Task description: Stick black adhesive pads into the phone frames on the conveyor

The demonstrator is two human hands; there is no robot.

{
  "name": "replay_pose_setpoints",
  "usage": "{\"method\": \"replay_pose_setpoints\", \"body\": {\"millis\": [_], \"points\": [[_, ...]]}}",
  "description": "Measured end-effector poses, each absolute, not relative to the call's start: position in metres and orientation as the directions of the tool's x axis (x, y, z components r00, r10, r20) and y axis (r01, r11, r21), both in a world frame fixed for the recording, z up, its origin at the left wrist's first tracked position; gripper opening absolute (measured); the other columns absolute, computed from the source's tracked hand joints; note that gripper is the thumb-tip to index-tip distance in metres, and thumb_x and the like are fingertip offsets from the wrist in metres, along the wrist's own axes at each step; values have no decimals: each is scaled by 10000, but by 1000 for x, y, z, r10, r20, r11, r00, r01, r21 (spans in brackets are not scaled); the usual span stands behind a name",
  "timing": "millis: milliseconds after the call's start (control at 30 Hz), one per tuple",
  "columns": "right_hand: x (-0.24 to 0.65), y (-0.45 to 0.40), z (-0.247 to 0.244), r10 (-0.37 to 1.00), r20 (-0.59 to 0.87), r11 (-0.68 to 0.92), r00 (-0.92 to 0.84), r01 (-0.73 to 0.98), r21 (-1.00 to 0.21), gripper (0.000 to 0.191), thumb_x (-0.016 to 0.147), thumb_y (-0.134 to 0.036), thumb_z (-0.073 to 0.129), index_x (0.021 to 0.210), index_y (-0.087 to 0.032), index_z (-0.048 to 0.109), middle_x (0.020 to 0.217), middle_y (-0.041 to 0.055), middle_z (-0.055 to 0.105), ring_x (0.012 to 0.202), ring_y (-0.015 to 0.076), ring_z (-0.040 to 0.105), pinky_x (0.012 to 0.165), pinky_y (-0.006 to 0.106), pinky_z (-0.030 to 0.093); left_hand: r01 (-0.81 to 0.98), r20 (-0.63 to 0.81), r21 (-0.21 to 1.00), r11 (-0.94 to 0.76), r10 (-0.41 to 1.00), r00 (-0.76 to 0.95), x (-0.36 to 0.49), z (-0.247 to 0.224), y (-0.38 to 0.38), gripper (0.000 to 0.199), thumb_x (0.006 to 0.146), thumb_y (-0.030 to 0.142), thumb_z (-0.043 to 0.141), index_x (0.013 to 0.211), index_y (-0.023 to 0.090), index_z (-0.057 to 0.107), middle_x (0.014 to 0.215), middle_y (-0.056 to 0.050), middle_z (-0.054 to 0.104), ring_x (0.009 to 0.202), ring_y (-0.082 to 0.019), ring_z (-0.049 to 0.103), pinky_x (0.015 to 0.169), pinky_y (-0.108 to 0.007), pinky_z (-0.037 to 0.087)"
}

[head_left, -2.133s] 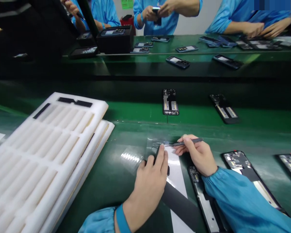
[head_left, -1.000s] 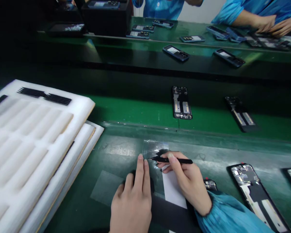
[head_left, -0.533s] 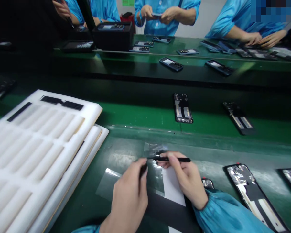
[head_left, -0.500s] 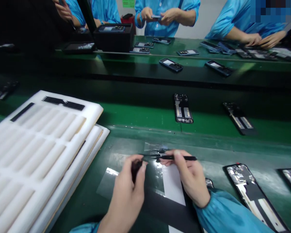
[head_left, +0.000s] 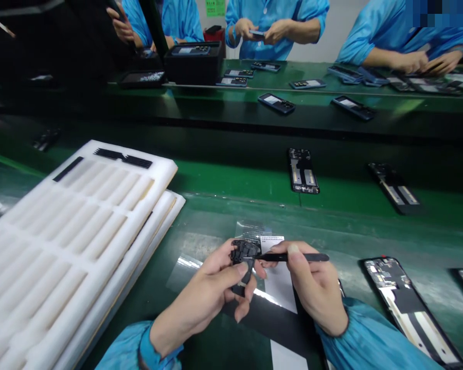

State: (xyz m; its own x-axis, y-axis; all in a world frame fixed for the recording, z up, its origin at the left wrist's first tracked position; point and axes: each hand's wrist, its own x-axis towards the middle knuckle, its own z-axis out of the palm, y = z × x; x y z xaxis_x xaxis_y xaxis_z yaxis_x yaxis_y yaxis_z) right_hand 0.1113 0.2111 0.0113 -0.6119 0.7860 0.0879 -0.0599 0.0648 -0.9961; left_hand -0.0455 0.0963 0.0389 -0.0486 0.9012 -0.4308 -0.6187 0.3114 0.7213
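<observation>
My left hand [head_left: 219, 282] is closed on a small black phone part [head_left: 244, 251], gripped between thumb and fingers with its broad end turned up. Black tweezers [head_left: 310, 257] lie level in my right hand [head_left: 316, 280], pinched by thumb and fingers. Their tip reaches over the part's face; whether it touches or grips anything there is too small to tell. Beneath both hands are a white sheet [head_left: 281, 290] and a clear film with small dark marks [head_left: 250, 231]. An opened phone body [head_left: 409, 308] lies to the right of my right hand.
Stacked white foam trays [head_left: 111, 216] with long slots fill the left side. On the green line beyond lie opened phone bodies [head_left: 303, 170]. Farther back, co-workers in blue sleeves handle phones near a black box [head_left: 193, 67].
My left hand has turned, bringing the black part's face into view. The tweezers have shifted to the right, their tip now over the part. The whole view has swung slightly left.
</observation>
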Motion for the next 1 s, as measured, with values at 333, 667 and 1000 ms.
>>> {"method": "replay_pose_setpoints", "body": {"millis": [333,667,1000], "points": [[116,211,9,741,165,217,-651,-1,-976,262,1037,-304,515,957,-229,753,898,38,785,813,171,756,759,246,605,-534,-428,777,332,901,-63,-45,36,94,172,1001,320,497,1056,178,577,853,-12,585,590,-91,511,460,-210,400],[142,267,12,846,57,122,-530,87,-989,362,1029,-458,503,932,-195,733,835,74,768,778,216,747,738,340,612,578,-30,770,271,920,-391,-41,13,91,502,1020,205,415,1497,160,268,1203,-126,640,970,-176,655,846,-318,552],[133,266,-10,745,3,168,-667,183,-969,338,1008,-450,537,941,-190,741,849,55,776,732,180,744,711,280,618,998,83,6,-61,995,61,-25,3,105,678,778,-99,382,1396,120,551,1527,-117,500,876,-253,629,707,-427,594]]}}
